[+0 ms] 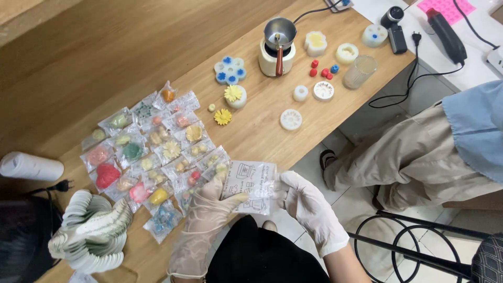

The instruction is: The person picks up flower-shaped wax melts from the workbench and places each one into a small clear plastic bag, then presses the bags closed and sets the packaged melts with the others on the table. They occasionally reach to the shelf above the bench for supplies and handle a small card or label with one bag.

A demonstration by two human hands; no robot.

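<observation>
at the far left a white roll (30,165) lies on the wooden table (262,131), and near the front edge sits a fanned stack of pale round cards (91,230). to its right spreads a cluster of small clear bags (152,157), each already filled with a coloured wax shape, so a good share of the packing looks done. the left hand (207,217), in a thin glove, has its thumb and fingers closed on the lower edge of a clear printed bag (252,184); the right hand (304,202), gloved too, pinches the opposite edge, so the bag is held between both hands just over the table's near edge. i cannot tell whether anything is inside it yet. further back, loose yellow flower pieces (222,116) and a blue-and-white flower mould (230,71) lie unbagged, which suggests some pieces are left to pack. a small melting pot on a cream base (277,47) stands beyond, then round white moulds (323,90), red and blue caps (322,69) and a clear cup (359,72). at the right another person's legs (419,157) rest over a tiled floor (367,126) beside a black metal stool frame (408,246).
</observation>
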